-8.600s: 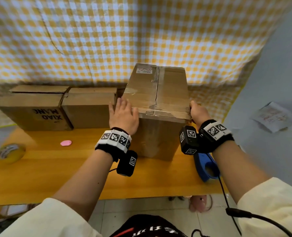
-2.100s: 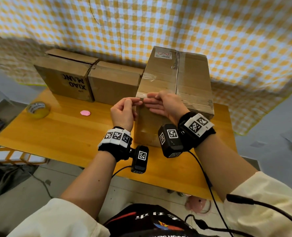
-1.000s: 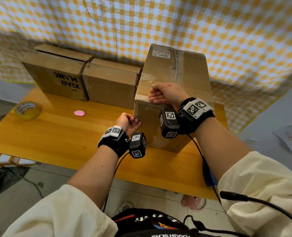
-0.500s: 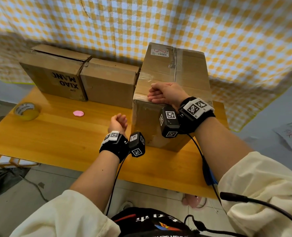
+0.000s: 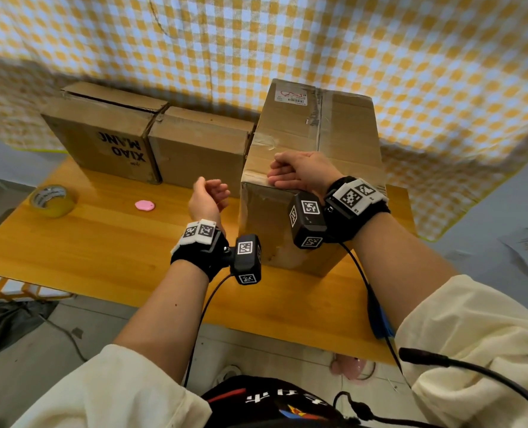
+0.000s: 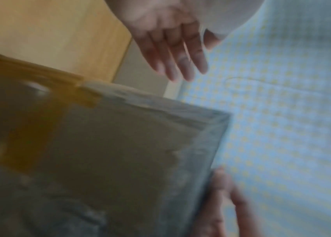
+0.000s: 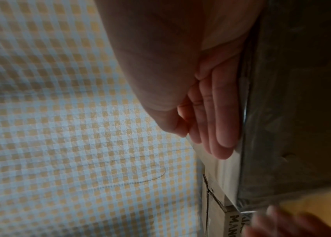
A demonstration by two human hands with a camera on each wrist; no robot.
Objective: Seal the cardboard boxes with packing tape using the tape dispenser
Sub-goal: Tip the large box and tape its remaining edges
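My work surface is a yellow wooden table (image 5: 71,251). Standing on it: one tall cardboard box (image 5: 343,140) at right, and two lower boxes side by side along the back, a printed box (image 5: 102,140) and a plain box (image 5: 201,149). A tape roll (image 5: 52,200) lies at the left edge; a small pink object (image 5: 144,205) lies near it.

A makeshift packing corner in an ordinary room: a yellow-and-white checked cloth (image 5: 349,41) hangs as a backdrop over a plain pale wall (image 5: 519,186). An orange-toned wooden table (image 5: 86,248) carries brown cardboard boxes (image 5: 194,146) along its far side and a roll of yellowish packing tape (image 5: 52,200) at its left end. Below lie a grey tiled floor (image 5: 25,375) and loose dark cables (image 5: 6,325).
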